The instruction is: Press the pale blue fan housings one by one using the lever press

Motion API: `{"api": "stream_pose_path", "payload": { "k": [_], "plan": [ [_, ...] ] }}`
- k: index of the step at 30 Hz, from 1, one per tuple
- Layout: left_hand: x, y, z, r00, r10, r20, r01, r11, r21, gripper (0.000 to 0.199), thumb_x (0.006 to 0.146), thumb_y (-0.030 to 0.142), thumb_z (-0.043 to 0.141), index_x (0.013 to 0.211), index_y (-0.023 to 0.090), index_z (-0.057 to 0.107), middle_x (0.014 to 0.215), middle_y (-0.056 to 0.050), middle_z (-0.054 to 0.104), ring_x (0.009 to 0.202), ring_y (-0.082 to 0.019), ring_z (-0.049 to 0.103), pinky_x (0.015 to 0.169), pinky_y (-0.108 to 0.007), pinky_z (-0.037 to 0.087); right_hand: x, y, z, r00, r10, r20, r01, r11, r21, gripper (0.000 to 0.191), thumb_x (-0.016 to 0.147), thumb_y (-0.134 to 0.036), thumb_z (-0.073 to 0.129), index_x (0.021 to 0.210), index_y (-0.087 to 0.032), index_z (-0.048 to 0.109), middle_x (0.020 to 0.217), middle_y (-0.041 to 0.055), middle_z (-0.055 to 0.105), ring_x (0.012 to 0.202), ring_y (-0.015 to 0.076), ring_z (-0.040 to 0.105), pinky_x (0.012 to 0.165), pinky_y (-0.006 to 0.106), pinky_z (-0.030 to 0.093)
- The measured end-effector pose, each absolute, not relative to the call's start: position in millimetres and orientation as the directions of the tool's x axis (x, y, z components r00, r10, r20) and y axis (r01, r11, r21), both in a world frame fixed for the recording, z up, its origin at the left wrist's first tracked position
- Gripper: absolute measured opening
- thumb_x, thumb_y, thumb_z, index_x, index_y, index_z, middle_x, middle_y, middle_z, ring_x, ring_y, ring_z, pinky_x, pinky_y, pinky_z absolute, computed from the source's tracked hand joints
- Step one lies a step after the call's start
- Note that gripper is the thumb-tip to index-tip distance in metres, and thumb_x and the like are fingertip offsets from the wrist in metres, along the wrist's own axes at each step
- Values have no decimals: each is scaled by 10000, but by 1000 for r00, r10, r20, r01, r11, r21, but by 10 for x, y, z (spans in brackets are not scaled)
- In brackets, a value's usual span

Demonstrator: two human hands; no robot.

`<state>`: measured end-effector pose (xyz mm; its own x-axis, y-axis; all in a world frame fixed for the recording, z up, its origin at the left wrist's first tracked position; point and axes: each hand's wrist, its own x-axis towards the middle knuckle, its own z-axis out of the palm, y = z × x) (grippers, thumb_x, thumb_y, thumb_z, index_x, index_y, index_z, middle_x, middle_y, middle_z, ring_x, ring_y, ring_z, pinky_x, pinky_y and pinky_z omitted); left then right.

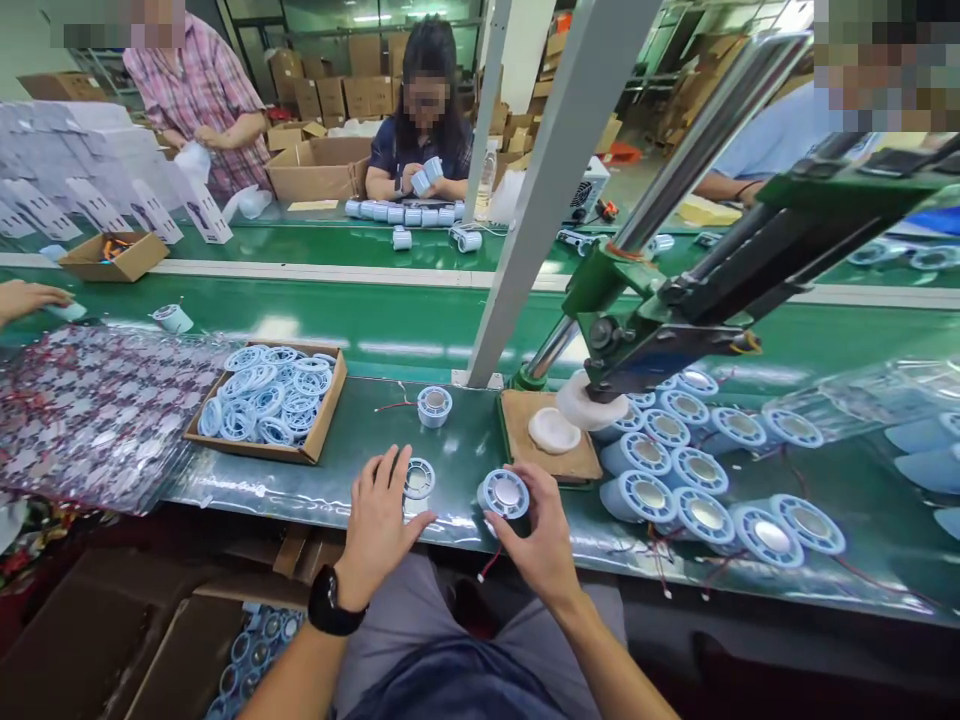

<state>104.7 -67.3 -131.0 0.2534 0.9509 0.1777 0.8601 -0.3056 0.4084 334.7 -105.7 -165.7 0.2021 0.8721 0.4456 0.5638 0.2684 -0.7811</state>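
The cup (504,495) was in the right hand (534,530), pinched between thumb and fingers from its right and near side. It stood nearly upright, its long axis close to vertical, the slotted end with a silver disc facing up. A thin wire (491,563) hung from it past the near edge of the desk (375,410). The right hand was thus the nearer one; from the left hand (386,515) the cup lay to the right, with a bare strip of desk between.

The left hand was spread, palm down and gripping nothing, its fingers beside a ring (418,480) that lay flat on the desk. Whether a fingertip touched the ring, I could not tell. The ring sat between the left hand and the cup, nearer the left hand. A second cup (435,406) stood just beyond the ring, its wire trailing left.

The press (630,330) rose beyond and to the right of the cup. Its board (517,410) carried a white pad (553,430), and its white head (592,402) hung above and slightly to the right of that pad. A grey post (517,240) stood behind. More cups (701,515) crowded the desk on the right, past the right hand and the press. On the left, a shallow box (319,430) of loose rings (274,385) sat beside a plastic-wrapped bundle (97,400).
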Motion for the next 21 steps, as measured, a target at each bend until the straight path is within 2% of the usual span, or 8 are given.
{"api": "stream_pose_path", "payload": {
  "k": [3,5,7,9,12,15,21],
  "plan": [
    [1181,-641,-1292,200,961,192,832,-270,484,555,813,275,716,1337,216,546,1294,-111,638,1190,-326,538,1004,-519,441,3282,-1069,-1684,175,910,376,507,243,-827,553,843,-317,682,1338,-197,465,1268,114,595,1162,225,610,1015,401,524],
    [1304,-642,-1221,192,960,204,752,-277,598,574,827,262,703,1365,222,506,1245,-96,665,1124,-283,597,971,-462,487,3252,-1072,-1689,150,915,375,503,256,-826,596,839,-288,684,1376,-199,441,1282,108,605,1179,220,612,1028,387,524],
    [1463,-670,-1124,271,935,228,659,-352,664,691,831,262,703,1450,234,397,1262,-89,656,1110,-251,618,970,-414,505,3232,-1068,-1700,135,906,402,513,283,-810,637,835,-249,672,1412,-197,408,1282,105,613,1183,217,617,1019,372,535],
    [1639,-710,-1039,386,887,255,609,-453,651,753,821,240,708,1483,237,348,1280,-89,643,1129,-249,607,983,-403,503,3220,-1062,-1723,141,886,442,527,311,-791,656,832,-196,632,1438,-199,379,1276,100,617,1172,209,626,991,357,554],
    [1844,-748,-989,436,857,275,627,-508,591,717,803,180,701,1452,215,396,1316,-102,619,1174,-273,574,999,-428,496,3208,-1061,-1765,169,861,480,539,327,-776,679,826,-154,589,1461,-206,354,1296,100,604,1175,205,625,963,349,571],
    [1912,-757,-1023,393,878,274,654,-476,589,688,790,145,690,1422,211,423,1328,-104,607,1190,-278,568,1002,-441,498,3201,-1066,-1792,176,860,480,529,329,-783,705,829,-159,598,1479,-198,329,1296,108,602,1180,212,622,973,361,568],
    [1883,-799,-1096,254,940,228,668,-341,661,618,780,133,670,1358,228,471,1279,-84,630,1187,-261,584,1015,-438,491,3214,-1052,-1782,157,867,473,487,349,-801,773,834,-155,593,1523,-220,249,1298,96,603,1192,208,614,1001,371,550]
  ]
}}
